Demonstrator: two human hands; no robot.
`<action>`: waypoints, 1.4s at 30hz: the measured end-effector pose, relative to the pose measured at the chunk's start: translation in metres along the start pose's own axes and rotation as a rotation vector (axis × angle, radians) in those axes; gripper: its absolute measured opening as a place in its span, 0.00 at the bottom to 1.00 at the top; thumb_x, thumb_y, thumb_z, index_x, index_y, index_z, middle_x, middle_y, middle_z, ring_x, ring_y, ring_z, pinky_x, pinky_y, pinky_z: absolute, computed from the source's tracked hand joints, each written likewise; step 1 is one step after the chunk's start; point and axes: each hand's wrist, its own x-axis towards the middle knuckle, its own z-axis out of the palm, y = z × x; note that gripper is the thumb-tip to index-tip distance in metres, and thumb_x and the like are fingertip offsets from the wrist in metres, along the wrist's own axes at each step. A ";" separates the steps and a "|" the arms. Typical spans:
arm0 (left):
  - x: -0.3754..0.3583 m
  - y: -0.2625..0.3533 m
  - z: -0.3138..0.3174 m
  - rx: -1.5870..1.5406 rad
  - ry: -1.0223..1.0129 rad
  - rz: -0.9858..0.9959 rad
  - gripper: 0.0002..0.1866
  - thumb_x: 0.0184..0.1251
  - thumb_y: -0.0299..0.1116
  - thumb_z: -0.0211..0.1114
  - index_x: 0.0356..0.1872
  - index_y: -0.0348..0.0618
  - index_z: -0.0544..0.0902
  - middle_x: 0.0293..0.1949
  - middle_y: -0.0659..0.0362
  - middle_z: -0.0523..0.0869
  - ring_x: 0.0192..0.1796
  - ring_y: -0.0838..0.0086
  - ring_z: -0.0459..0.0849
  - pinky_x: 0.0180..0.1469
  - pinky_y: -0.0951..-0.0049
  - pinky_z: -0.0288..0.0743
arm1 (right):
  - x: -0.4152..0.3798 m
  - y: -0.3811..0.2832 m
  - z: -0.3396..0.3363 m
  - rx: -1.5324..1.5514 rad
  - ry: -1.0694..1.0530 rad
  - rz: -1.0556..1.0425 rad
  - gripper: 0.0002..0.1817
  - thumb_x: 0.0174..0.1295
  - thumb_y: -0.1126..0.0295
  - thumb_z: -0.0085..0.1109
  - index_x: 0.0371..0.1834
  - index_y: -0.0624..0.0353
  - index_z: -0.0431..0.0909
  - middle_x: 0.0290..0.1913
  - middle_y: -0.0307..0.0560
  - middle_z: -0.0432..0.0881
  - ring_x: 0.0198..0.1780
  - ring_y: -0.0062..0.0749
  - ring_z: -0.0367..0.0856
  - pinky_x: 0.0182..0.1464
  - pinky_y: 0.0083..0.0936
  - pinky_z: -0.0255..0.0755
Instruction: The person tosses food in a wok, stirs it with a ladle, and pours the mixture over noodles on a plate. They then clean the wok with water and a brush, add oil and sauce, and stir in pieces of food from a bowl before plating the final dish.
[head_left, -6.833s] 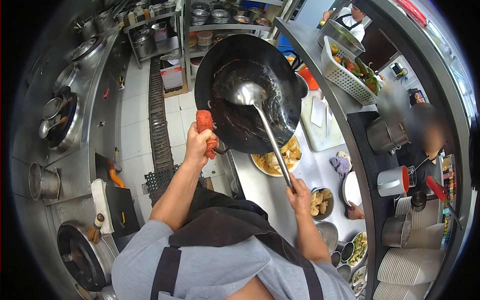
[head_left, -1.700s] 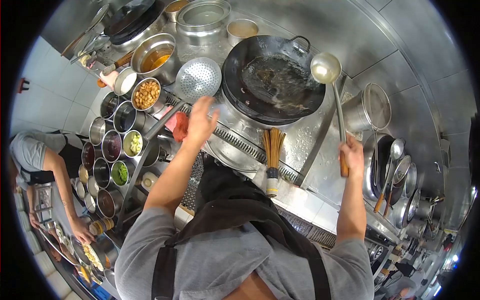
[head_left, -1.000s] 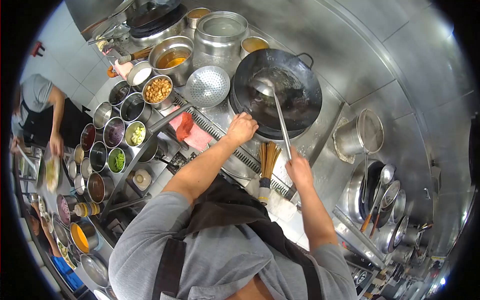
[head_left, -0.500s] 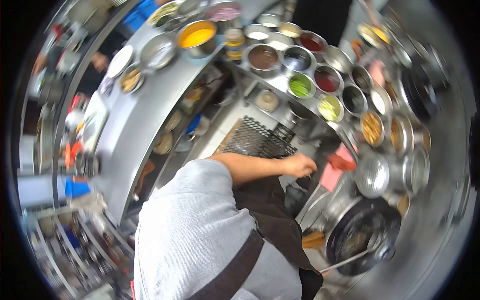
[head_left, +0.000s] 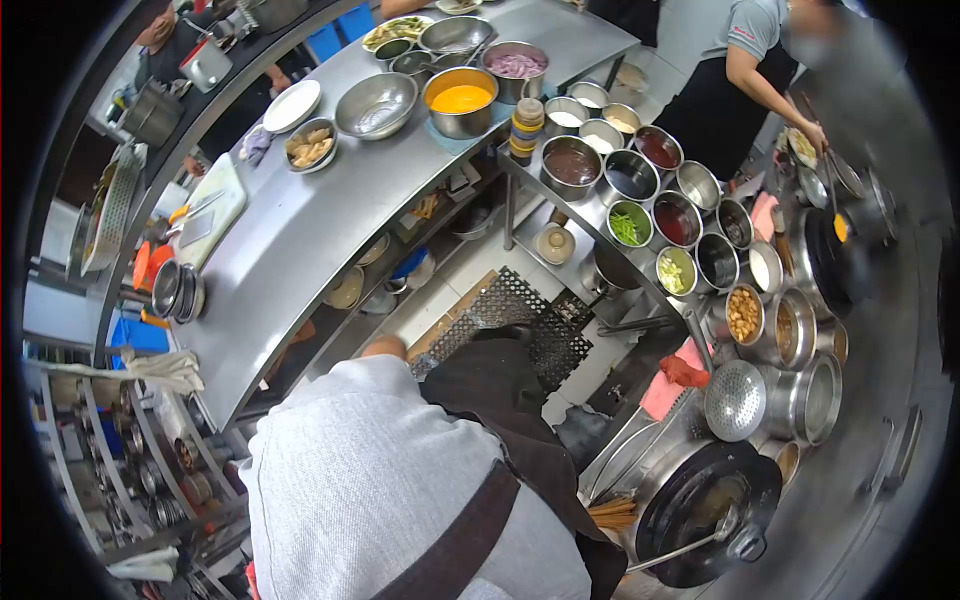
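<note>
Neither of my hands shows now. A bit of my left arm (head_left: 385, 347) shows past the grey sleeve (head_left: 340, 440), its hand hidden behind my body and dark apron (head_left: 490, 380). Nearest to my right side is a black wok (head_left: 665, 520) with some liquid in it. A ladle (head_left: 690, 548) lies across it, its bowl inside and the handle end hidden by my apron. Beside the wok are a bamboo brush (head_left: 612, 514), a round perforated strainer (head_left: 735, 400) and a pink cloth (head_left: 665, 385) with a red rag (head_left: 684, 372) on it.
Metal pots of sauces and chopped greens (head_left: 630, 223) stand along the right counter. On the steel table (head_left: 290, 230) are a pot of orange liquid (head_left: 462, 120), bowls and a white plate (head_left: 292, 106). A co-worker (head_left: 740, 90) stands at another wok (head_left: 825, 270). A black mat (head_left: 510, 330) covers some floor.
My left hand and forearm, stretched to the right over the floor, have drawn back out of sight. The view has shifted, bringing the co-worker at the far wok into sight.
</note>
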 end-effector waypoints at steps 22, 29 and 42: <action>-0.069 0.240 -0.192 0.550 0.153 1.438 0.16 0.52 0.35 0.66 0.41 0.39 0.87 0.41 0.51 0.87 0.46 0.60 0.85 0.45 0.59 0.78 | -0.097 -0.399 -0.241 0.727 -0.495 -0.830 0.22 0.59 0.66 0.55 0.59 0.54 0.74 0.42 0.61 0.82 0.43 0.53 0.82 0.46 0.40 0.75; -0.055 0.185 -0.250 0.050 0.116 1.195 0.19 0.52 0.34 0.65 0.46 0.36 0.85 0.49 0.47 0.84 0.52 0.56 0.83 0.51 0.56 0.77 | -0.080 -0.480 -0.299 0.674 -0.445 -0.940 0.20 0.59 0.66 0.55 0.56 0.54 0.76 0.40 0.60 0.82 0.42 0.53 0.82 0.46 0.40 0.75; -0.024 0.182 -0.213 0.237 0.244 1.355 0.18 0.50 0.39 0.60 0.36 0.37 0.87 0.38 0.44 0.86 0.43 0.50 0.85 0.46 0.55 0.77 | -0.179 -0.249 -0.158 0.414 -0.764 -0.714 0.17 0.59 0.66 0.54 0.51 0.55 0.79 0.36 0.59 0.83 0.40 0.53 0.82 0.45 0.40 0.75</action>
